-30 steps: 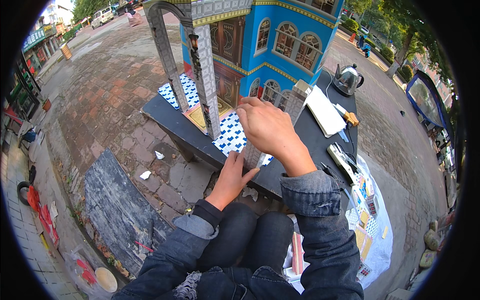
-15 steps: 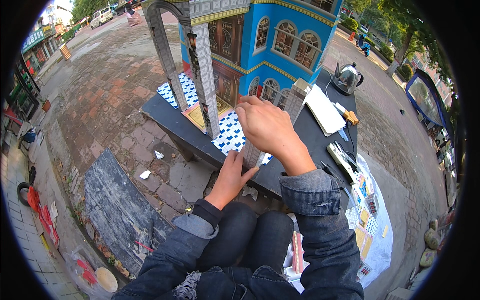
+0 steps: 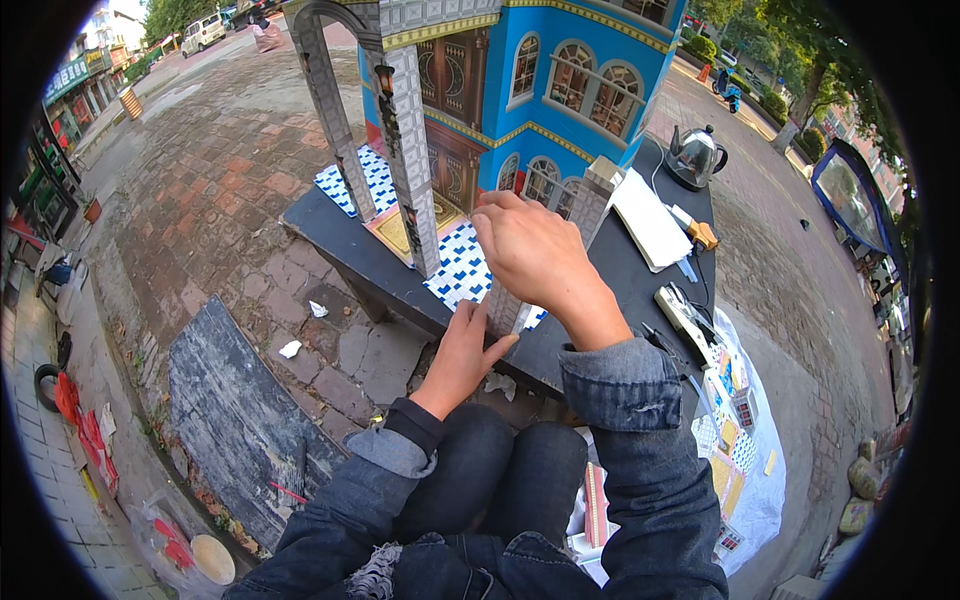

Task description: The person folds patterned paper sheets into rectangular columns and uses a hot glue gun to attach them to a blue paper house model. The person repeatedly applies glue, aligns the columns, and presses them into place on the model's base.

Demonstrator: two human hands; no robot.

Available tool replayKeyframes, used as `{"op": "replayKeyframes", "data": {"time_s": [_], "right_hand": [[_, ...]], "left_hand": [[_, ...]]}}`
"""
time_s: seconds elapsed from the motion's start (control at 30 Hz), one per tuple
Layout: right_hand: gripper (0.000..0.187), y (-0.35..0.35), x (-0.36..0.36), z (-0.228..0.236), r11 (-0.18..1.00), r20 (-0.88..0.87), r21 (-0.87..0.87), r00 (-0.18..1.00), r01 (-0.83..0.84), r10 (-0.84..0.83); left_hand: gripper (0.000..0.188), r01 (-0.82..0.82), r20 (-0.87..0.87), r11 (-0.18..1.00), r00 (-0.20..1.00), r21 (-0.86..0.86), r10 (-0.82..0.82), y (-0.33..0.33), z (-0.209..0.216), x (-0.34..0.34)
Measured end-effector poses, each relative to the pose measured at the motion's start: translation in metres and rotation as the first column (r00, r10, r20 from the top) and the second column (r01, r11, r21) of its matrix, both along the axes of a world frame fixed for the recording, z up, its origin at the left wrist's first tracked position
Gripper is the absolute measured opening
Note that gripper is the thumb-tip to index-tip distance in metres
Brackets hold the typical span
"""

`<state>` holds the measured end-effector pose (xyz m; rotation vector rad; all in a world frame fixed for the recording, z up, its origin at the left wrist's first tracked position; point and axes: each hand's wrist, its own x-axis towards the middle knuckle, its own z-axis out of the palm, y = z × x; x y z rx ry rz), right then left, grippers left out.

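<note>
A large model house with blue walls, arched windows and grey columns stands on a black table. At the near corner of its blue-and-white tiled base is a grey brick-patterned piece. My left hand grips this piece low down, its thumb and fingers on either side. Above, my right hand is bent over with closed fingers at the piece's upper part; its fingertips are hidden behind the hand. A second grey brick-patterned piece rises just beyond my right hand.
On the table's right lie a white pad, a kettle, an orange-handled tool and cables. A white plastic sheet with printed pieces hangs at the right. Left on the paving is a worn dark board.
</note>
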<state>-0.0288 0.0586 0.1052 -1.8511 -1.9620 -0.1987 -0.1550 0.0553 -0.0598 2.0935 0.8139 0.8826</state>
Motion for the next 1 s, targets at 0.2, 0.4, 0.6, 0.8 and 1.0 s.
{"op": "replayKeyframes", "data": {"time_s": [0.2, 0.4, 0.6, 0.8, 1.0], "right_hand": [[0.034, -0.001, -0.002, 0.004, 1.0, -0.017, 0.001, 1.0, -0.009, 0.009], [0.043, -0.003, -0.004, 0.016, 0.976, 0.002, -0.215, 0.999, 0.045, -0.045], [0.043, -0.003, -0.004, 0.019, 0.973, -0.013, -0.225, 0.999, 0.041, -0.045], [0.044, -0.002, -0.004, 0.018, 0.975, -0.008, -0.22, 0.999, 0.033, -0.036], [0.043, -0.004, -0.004, 0.017, 0.976, -0.021, -0.213, 0.999, 0.036, -0.041]], "left_hand": [[0.062, -0.005, 0.009, 1.0, 1.0, 0.01, 0.005, -0.001, 0.0, 0.0], [0.06, -0.001, 0.002, 1.0, 1.0, -0.012, 0.001, 0.0, -0.001, 0.001], [0.059, 0.002, 0.014, 1.0, 1.0, -0.007, -0.002, 0.0, -0.001, 0.0], [0.06, 0.0, -0.001, 1.0, 1.0, 0.001, 0.0, 0.0, 0.0, 0.0], [0.059, -0.001, 0.011, 1.0, 1.0, 0.006, 0.0, 0.0, 0.0, 0.0]]}}
